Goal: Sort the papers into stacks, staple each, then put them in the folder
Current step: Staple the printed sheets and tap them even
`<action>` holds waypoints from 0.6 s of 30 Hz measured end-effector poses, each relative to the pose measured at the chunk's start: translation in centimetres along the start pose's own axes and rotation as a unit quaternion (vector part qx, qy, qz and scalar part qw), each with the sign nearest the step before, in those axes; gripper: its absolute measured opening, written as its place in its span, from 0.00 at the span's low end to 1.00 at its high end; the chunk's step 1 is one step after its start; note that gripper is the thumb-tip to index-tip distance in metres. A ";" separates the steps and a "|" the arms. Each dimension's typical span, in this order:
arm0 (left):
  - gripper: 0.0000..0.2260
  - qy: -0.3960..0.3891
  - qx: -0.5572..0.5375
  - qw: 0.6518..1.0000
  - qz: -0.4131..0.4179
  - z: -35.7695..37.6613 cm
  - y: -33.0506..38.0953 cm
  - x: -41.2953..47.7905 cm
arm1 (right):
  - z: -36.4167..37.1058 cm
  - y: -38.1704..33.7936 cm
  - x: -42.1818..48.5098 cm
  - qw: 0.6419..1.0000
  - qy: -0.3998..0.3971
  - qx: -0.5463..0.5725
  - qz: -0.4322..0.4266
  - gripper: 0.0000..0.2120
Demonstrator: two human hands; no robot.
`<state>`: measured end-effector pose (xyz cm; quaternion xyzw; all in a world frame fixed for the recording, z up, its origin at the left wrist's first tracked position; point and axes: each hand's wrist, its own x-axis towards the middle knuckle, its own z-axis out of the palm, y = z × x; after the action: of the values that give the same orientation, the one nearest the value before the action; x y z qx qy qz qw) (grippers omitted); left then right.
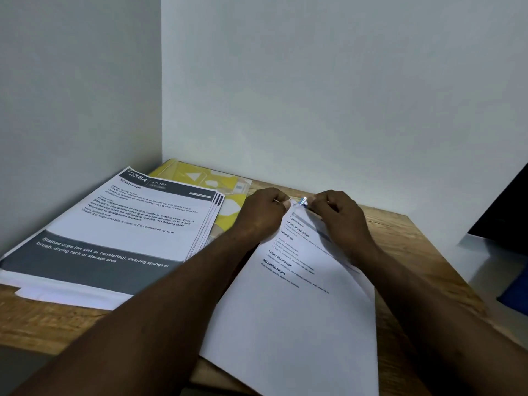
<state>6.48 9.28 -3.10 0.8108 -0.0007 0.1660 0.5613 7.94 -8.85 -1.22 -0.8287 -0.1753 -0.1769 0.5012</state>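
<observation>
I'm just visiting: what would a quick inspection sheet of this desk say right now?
Surface: wooden table in a wall corner.
Job's things: printed stack partly over the yellow folder; second stack under the hands; small blue object at its top corner, unidentifiable.
Clutter: nothing seen.
Hands: left hand pinches second stack's corner; right hand pinches the small blue object.
Cables: nothing seen.
Surroundings: white walls; dark shape and blue shape at right edge.

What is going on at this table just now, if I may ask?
A person is working on a stack of white papers on the wooden table. The left hand pinches its far corner, and the right hand holds a small blue and silver object against it, too small to identify. A second stack headed "Wash cups" lies to the left, partly over a yellow folder.
</observation>
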 end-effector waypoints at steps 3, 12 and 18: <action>0.04 -0.011 -0.031 0.999 -0.009 0.1 -0.1 -0.2 | -0.3 1.2 0.8 0.996 0.013 0.049 0.071 0.14; 0.03 -0.044 -0.067 0.997 0.000 0.0 -0.6 -0.2 | -3.1 3.4 0.0 0.990 0.055 0.040 0.125 0.14; 0.07 -0.021 -0.047 0.998 -0.032 0.2 -0.9 0.3 | -5.1 4.9 -1.0 0.984 0.076 0.057 0.151 0.12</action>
<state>6.96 9.43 -3.90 0.7862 0.0049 0.1305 0.6040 8.70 -15.68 -3.20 -0.7999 -0.0191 -0.1516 0.5804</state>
